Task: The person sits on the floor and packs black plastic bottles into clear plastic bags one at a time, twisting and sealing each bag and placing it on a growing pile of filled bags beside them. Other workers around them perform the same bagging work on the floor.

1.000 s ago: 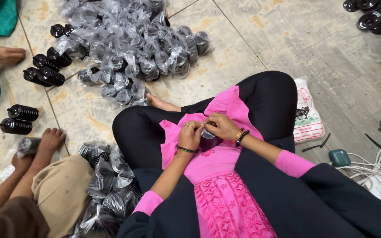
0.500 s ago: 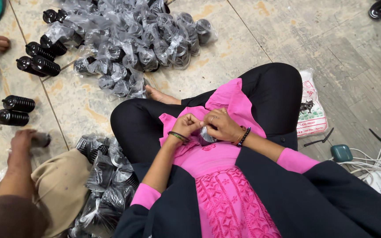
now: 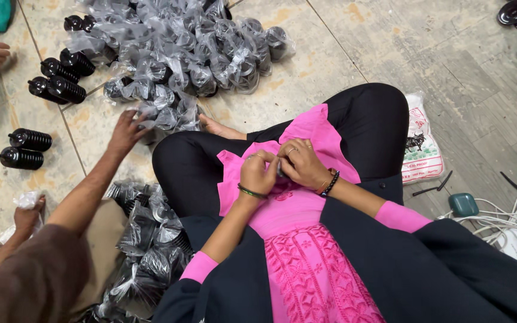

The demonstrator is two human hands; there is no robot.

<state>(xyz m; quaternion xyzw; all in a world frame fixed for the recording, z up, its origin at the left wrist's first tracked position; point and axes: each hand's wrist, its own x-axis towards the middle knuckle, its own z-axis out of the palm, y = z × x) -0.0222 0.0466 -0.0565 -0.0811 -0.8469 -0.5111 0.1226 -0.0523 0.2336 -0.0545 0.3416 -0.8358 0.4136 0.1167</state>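
Observation:
I sit cross-legged on the floor with both hands meeting over my pink tunic in my lap. My left hand [image 3: 258, 173] and my right hand [image 3: 303, 164] pinch a small bagged black part [image 3: 280, 168] between their fingertips; the fingers hide most of it. A large pile of black parts in clear plastic bags [image 3: 181, 54] lies on the floor beyond my knees. A second heap of bagged parts [image 3: 145, 239] rests against my left knee.
A co-worker's hand [image 3: 125, 133] reaches from the left into the near edge of the pile. Bare black ribbed parts [image 3: 61, 78] lie at the far left. On my right are a white printed bag [image 3: 423, 137], a teal device [image 3: 463, 204] and white cables [image 3: 510, 221].
The co-worker's arm has stretched forward from the left edge to the bagged pile. My two hands stay together in my lap, fingers working on the small part.

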